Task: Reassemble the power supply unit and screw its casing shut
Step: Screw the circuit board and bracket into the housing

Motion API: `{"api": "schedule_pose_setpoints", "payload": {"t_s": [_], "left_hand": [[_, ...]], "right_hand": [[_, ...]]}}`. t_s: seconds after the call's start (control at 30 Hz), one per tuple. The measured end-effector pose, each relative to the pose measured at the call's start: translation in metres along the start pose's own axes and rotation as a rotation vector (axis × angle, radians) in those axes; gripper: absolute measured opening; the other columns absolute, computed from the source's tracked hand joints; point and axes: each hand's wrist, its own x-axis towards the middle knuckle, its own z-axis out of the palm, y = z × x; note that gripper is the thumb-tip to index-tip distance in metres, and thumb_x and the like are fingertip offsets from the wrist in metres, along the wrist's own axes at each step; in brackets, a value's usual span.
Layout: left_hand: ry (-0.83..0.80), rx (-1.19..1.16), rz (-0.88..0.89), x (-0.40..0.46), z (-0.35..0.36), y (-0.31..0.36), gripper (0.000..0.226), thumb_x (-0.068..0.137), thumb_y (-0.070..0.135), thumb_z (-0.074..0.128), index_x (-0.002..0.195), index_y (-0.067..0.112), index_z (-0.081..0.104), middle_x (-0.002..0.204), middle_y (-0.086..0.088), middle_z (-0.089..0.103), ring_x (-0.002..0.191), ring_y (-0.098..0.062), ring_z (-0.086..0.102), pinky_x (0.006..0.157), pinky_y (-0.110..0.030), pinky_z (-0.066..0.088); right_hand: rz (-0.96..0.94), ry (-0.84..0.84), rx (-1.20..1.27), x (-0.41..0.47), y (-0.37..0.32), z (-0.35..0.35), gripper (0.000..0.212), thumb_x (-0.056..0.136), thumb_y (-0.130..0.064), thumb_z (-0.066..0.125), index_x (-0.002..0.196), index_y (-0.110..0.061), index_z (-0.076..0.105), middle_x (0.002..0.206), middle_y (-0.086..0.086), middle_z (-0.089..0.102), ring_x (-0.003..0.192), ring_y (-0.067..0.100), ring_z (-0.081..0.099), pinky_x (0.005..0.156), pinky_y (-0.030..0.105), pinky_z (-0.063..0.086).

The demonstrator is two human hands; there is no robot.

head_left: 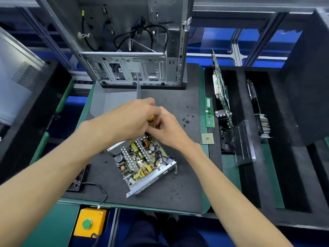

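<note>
The power supply unit lies open on the black mat, its circuit board with coils and capacitors exposed inside a metal tray. Its grey casing cover lies behind my hands on the mat. A yellow-handled screwdriver stands over the unit's far corner. My left hand is closed around its handle. My right hand pinches the shaft just below, fingers closed; the tip is hidden. Several loose black screws lie to the right of my hands.
An empty computer case stands at the mat's far edge. A RAM stick and a CPU lie right of the mat. Black foam slots hold circuit boards. A fan with cable and a yellow button box sit near left.
</note>
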Motion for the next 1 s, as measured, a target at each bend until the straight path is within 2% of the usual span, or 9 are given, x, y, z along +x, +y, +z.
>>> {"api": "schedule_pose_setpoints", "payload": {"t_s": [0.07, 0.23, 0.33, 0.37, 0.53, 0.7, 0.8, 0.87, 1.0], "left_hand": [[-0.047, -0.036, 0.023, -0.001, -0.003, -0.001, 0.018, 0.09, 0.002, 0.057, 0.097, 0.018, 0.062, 0.107, -0.002, 0.052, 0.093, -0.029, 0.059, 0.081, -0.046, 0.048], [0.091, 0.048, -0.095, 0.003, 0.0, -0.001, 0.032, 0.094, 0.048, 0.059, 0.099, 0.016, 0.052, 0.093, -0.004, 0.061, 0.087, -0.03, 0.061, 0.075, -0.044, 0.051], [0.029, 0.061, 0.018, 0.009, -0.004, -0.005, 0.001, 0.094, 0.017, 0.06, 0.095, 0.017, 0.059, 0.097, -0.001, 0.051, 0.09, -0.031, 0.058, 0.071, -0.039, 0.043], [-0.007, 0.05, 0.052, 0.009, -0.006, -0.007, 0.008, 0.091, 0.011, 0.06, 0.094, 0.018, 0.062, 0.101, -0.001, 0.048, 0.091, -0.03, 0.058, 0.071, -0.038, 0.042], [0.069, 0.052, -0.011, 0.01, 0.001, -0.01, 0.032, 0.094, 0.045, 0.06, 0.102, 0.016, 0.048, 0.101, -0.01, 0.06, 0.091, -0.036, 0.06, 0.079, -0.047, 0.051], [0.061, 0.074, 0.129, 0.02, 0.002, -0.015, 0.008, 0.093, 0.021, 0.06, 0.096, 0.014, 0.058, 0.104, -0.008, 0.063, 0.099, -0.032, 0.06, 0.082, -0.043, 0.048], [0.035, 0.043, 0.193, 0.02, 0.0, -0.021, 0.009, 0.091, 0.021, 0.063, 0.098, 0.015, 0.062, 0.105, -0.004, 0.065, 0.099, -0.029, 0.061, 0.082, -0.041, 0.047], [0.067, -0.059, 0.201, 0.015, 0.0, -0.028, 0.021, 0.091, 0.033, 0.067, 0.105, 0.019, 0.06, 0.106, 0.001, 0.065, 0.096, -0.023, 0.061, 0.08, -0.039, 0.049], [0.251, -0.207, 0.013, -0.011, 0.015, -0.058, 0.03, 0.091, 0.055, 0.057, 0.102, 0.028, 0.052, 0.09, 0.014, 0.059, 0.075, -0.004, 0.057, 0.058, -0.028, 0.038]], "right_hand": [[0.005, 0.021, -0.008, 0.0, 0.001, -0.005, 0.037, 0.089, -0.02, 0.073, 0.068, -0.04, 0.049, 0.092, -0.004, 0.051, 0.078, -0.002, 0.055, 0.07, 0.01, 0.044], [0.075, -0.025, -0.006, -0.002, -0.005, -0.007, 0.029, 0.092, -0.017, 0.072, 0.075, -0.037, 0.06, 0.092, -0.001, 0.053, 0.068, 0.001, 0.051, 0.063, 0.019, 0.04], [0.06, 0.016, -0.087, -0.004, -0.012, -0.009, 0.027, 0.088, -0.033, 0.071, 0.07, -0.042, 0.053, 0.083, 0.003, 0.057, 0.061, 0.002, 0.053, 0.058, 0.017, 0.037], [0.065, 0.025, -0.099, -0.006, -0.013, -0.011, 0.025, 0.088, -0.035, 0.071, 0.071, -0.04, 0.053, 0.083, 0.007, 0.06, 0.058, 0.002, 0.054, 0.055, 0.017, 0.037], [0.119, 0.019, -0.123, -0.008, -0.017, -0.011, 0.025, 0.09, -0.019, 0.07, 0.069, -0.03, 0.061, 0.077, 0.01, 0.059, 0.049, 0.005, 0.053, 0.053, 0.027, 0.036], [0.183, 0.081, -0.124, -0.011, -0.019, -0.005, 0.031, 0.083, -0.035, 0.068, 0.064, -0.02, 0.049, 0.048, -0.008, 0.05, 0.047, 0.006, 0.05, 0.052, 0.029, 0.037], [0.179, 0.1, -0.136, -0.012, -0.024, -0.002, 0.03, 0.073, -0.052, 0.056, 0.061, -0.026, 0.045, 0.05, -0.016, 0.054, 0.047, 0.005, 0.048, 0.049, 0.022, 0.032], [0.171, 0.114, -0.14, -0.014, -0.022, -0.002, 0.026, 0.083, -0.043, 0.064, 0.068, -0.024, 0.055, 0.057, -0.011, 0.056, 0.051, 0.006, 0.048, 0.054, 0.026, 0.037], [0.275, 0.518, 0.141, -0.03, -0.026, -0.009, 0.027, 0.104, -0.033, 0.058, 0.089, -0.011, 0.064, 0.075, -0.008, 0.06, 0.068, 0.014, 0.053, 0.068, 0.036, 0.048]]}}
